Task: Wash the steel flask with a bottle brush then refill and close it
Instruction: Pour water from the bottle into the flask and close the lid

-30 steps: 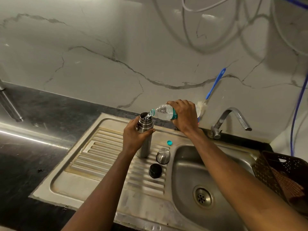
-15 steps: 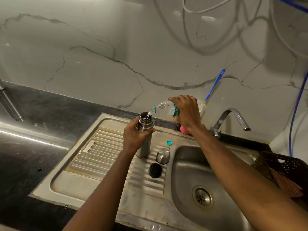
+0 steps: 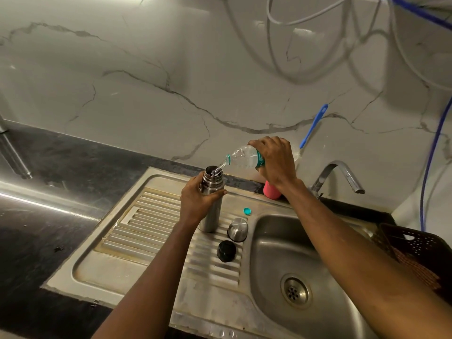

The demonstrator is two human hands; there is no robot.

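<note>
Lowest in the frame, right of centre: a steel sink (image 3: 266,253) with its drain (image 3: 295,291) in the bottom of the bowl. Left of the bowl, a ribbed drainboard (image 3: 146,228), set into a dark worktop (image 3: 49,204). On the ribs beside the bowl, a black stopper (image 3: 226,250); just above it in the frame, a steel cup lid (image 3: 237,229), closed end up; higher again, a small teal bottle cap (image 3: 247,210), apart from both. At the right edge, a dark perforated basket (image 3: 415,248).

Near the centre, the steel flask (image 3: 214,218) upright on the drainboard, mouth open, just left of the cup lid. Round its upper body, below the neck, the left hand (image 3: 195,201), thumb across the front. Above and to the right, the right hand (image 3: 276,160) clamped over a clear plastic bottle (image 3: 242,156) tipped neck-down toward the flask; a thin stream of water running from bottle mouth into flask mouth. Hands apart, each gripping its own vessel.

Behind the right wrist, something pink (image 3: 270,192) on the back ledge, half hidden, possibly a cup; hard to tell. Right of it, a curved tap (image 3: 340,174) over the bowl. Against the marble wall (image 3: 146,81), the bottle brush (image 3: 314,123), blue handle up, head mostly hidden behind the right hand. Across the top of the frame, looping pale cables (image 3: 305,18); down the right side, a blue hose (image 3: 433,155).
</note>
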